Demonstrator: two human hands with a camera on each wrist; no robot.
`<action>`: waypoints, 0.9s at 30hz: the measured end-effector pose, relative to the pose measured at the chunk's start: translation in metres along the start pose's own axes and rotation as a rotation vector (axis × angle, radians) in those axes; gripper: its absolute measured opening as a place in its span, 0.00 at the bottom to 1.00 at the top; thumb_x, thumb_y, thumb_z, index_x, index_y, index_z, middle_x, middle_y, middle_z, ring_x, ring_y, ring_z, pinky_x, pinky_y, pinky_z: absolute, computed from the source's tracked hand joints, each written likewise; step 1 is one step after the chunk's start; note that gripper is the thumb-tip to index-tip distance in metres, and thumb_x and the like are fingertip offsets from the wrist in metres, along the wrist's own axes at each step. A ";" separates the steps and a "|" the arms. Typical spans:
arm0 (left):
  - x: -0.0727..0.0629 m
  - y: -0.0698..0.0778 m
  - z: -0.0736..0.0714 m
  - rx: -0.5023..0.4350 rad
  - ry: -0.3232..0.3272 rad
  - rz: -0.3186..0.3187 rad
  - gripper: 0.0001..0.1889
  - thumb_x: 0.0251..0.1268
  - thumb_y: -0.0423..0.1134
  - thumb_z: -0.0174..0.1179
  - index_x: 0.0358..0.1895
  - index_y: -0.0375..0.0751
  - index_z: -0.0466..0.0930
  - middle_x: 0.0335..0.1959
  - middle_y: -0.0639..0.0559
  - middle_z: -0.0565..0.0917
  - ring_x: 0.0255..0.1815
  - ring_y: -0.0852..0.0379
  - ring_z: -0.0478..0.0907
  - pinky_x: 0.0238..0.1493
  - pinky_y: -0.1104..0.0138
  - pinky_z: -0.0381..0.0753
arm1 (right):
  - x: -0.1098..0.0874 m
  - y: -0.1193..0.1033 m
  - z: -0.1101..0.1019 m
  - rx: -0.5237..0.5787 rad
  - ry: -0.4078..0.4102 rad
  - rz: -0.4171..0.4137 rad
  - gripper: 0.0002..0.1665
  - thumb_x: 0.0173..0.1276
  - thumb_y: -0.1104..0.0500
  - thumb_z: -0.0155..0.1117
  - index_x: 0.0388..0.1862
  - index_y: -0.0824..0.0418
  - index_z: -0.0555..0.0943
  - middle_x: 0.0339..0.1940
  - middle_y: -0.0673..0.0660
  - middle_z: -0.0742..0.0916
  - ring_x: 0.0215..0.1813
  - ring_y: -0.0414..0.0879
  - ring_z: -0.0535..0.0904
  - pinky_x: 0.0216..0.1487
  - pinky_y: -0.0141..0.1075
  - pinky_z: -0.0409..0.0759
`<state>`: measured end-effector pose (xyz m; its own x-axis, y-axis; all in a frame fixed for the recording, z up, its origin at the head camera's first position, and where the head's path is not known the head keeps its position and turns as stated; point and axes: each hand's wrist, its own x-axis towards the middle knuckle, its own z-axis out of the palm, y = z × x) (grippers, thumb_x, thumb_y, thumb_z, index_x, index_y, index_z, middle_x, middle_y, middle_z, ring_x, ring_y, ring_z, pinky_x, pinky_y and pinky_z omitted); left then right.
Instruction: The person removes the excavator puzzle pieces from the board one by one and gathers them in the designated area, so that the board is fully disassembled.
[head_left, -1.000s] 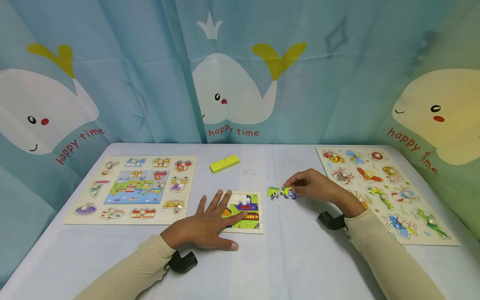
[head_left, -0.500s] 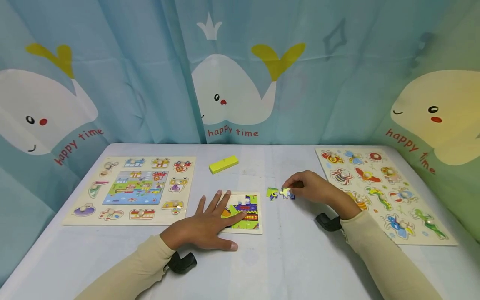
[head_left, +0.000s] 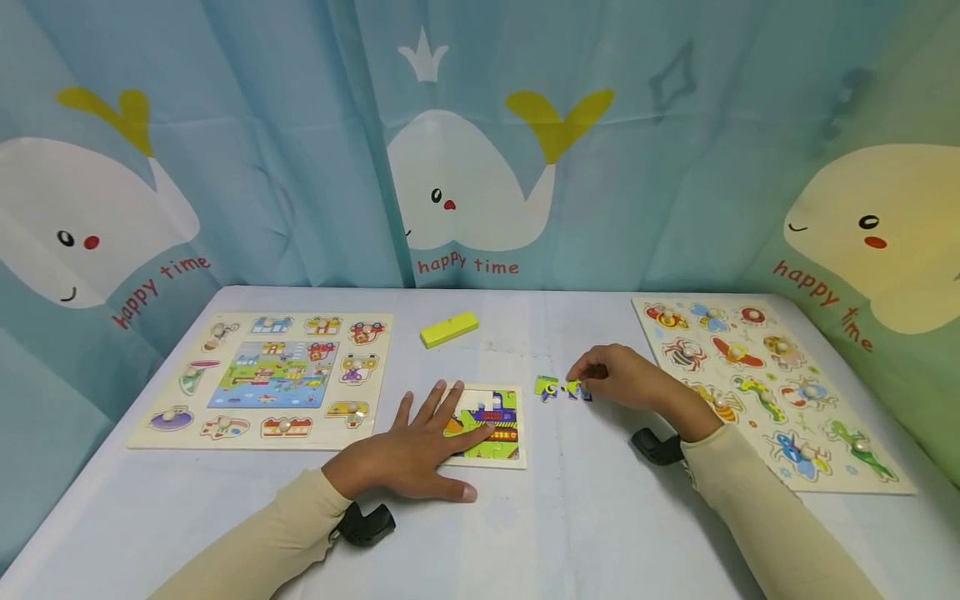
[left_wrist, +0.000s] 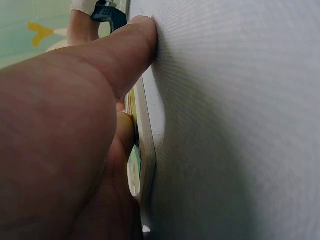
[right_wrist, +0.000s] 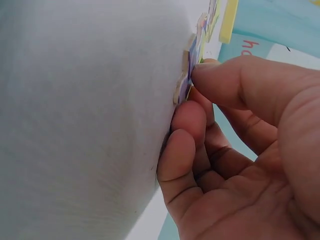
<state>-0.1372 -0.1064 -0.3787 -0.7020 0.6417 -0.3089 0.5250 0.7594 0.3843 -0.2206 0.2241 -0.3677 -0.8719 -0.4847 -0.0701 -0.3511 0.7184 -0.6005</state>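
Note:
My left hand (head_left: 420,454) lies spread, with its fingers straight, across a small framed jigsaw puzzle (head_left: 522,429) showing a purple and orange vehicle on green. In the left wrist view, its thumb (left_wrist: 142,37) reaches past the frame edge onto the table. To the right of the frame, my right hand (head_left: 622,379) pinches a small green and purple jigsaw piece (head_left: 573,388) low at the tabletop. In the right wrist view, the thumb presses on that jigsaw piece (right_wrist: 191,55), with the curled fingers behind it. A second jigsaw piece (head_left: 546,387) lies just left of it.
A knob puzzle board (head_left: 225,442) with vehicles and toys lies at the left. An insect knob puzzle board (head_left: 840,482) lies at the right, near the right forearm. A yellow block (head_left: 448,330) sits toward the back. A whale-print curtain (head_left: 480,167) hangs behind the table.
The jigsaw piece at my right fingertips shifts and tilts slightly, while the right hand barely moves. My left hand stays on the framed puzzle.

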 end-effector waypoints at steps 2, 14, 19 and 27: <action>0.000 0.001 0.000 0.004 0.004 0.006 0.41 0.60 0.68 0.56 0.76 0.68 0.53 0.79 0.45 0.29 0.76 0.46 0.19 0.67 0.39 0.24 | 0.000 0.001 -0.001 0.007 -0.001 -0.002 0.10 0.64 0.72 0.60 0.40 0.64 0.84 0.39 0.53 0.85 0.39 0.46 0.74 0.41 0.39 0.74; 0.000 0.007 -0.003 -0.037 0.076 0.028 0.35 0.64 0.64 0.56 0.74 0.62 0.62 0.79 0.39 0.37 0.77 0.40 0.25 0.67 0.37 0.31 | -0.001 0.000 0.001 0.039 0.000 -0.012 0.09 0.65 0.72 0.61 0.41 0.65 0.84 0.39 0.55 0.85 0.40 0.46 0.75 0.42 0.40 0.74; 0.006 0.014 -0.004 -0.042 0.108 0.041 0.36 0.64 0.65 0.56 0.74 0.63 0.61 0.78 0.38 0.37 0.77 0.40 0.25 0.68 0.38 0.32 | -0.003 0.000 0.002 0.021 0.010 0.002 0.08 0.65 0.71 0.61 0.40 0.64 0.84 0.38 0.54 0.85 0.39 0.46 0.75 0.41 0.39 0.74; 0.017 0.022 -0.007 0.010 0.036 0.010 0.44 0.57 0.70 0.58 0.76 0.71 0.50 0.78 0.44 0.28 0.75 0.37 0.19 0.66 0.37 0.27 | -0.002 0.001 0.000 0.030 0.015 -0.014 0.09 0.65 0.71 0.60 0.40 0.64 0.84 0.39 0.54 0.85 0.40 0.46 0.75 0.42 0.39 0.74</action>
<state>-0.1408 -0.0800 -0.3696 -0.7134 0.6450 -0.2738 0.5364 0.7541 0.3788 -0.2190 0.2261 -0.3679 -0.8720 -0.4870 -0.0499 -0.3533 0.6964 -0.6247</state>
